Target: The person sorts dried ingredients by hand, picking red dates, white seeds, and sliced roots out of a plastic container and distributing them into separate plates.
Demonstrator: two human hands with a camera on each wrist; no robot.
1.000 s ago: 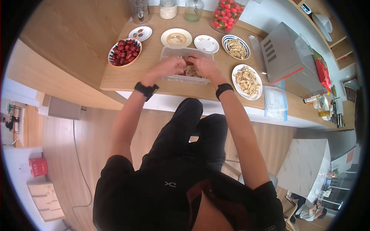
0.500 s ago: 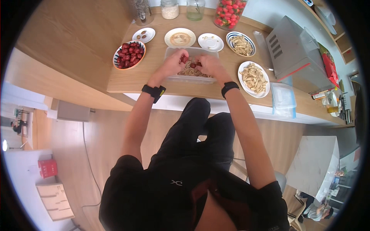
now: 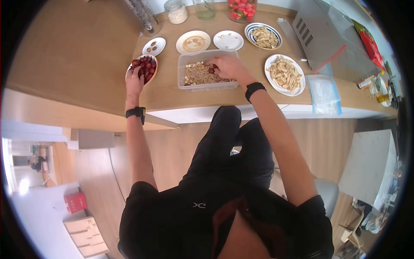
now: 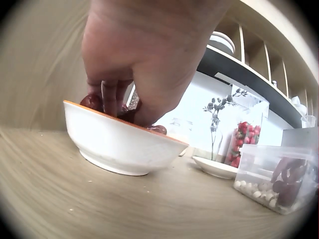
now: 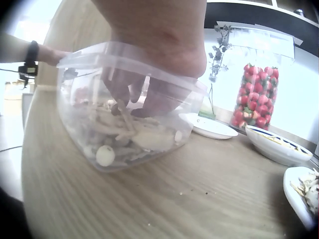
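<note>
The left hand reaches into the bowl of red dates at the left; in the left wrist view its fingers dip below the rim of the white bowl among the dates, their tips hidden. Over the clear plastic box, the right hand pinches a dark red date. Pale dried strips and small white round pieces lie in the box. Through the box's wall, in the right wrist view, the fingers of the right hand show blurred just above the strips.
Behind the box stand a cream plate, a small white plate and glass jars. Two dishes of pale slices are on the right, beside a zip bag and a grey appliance.
From above the box, the left hand has moved left to the date bowl. The right hand stays over the box with a date. The head view has shifted.
</note>
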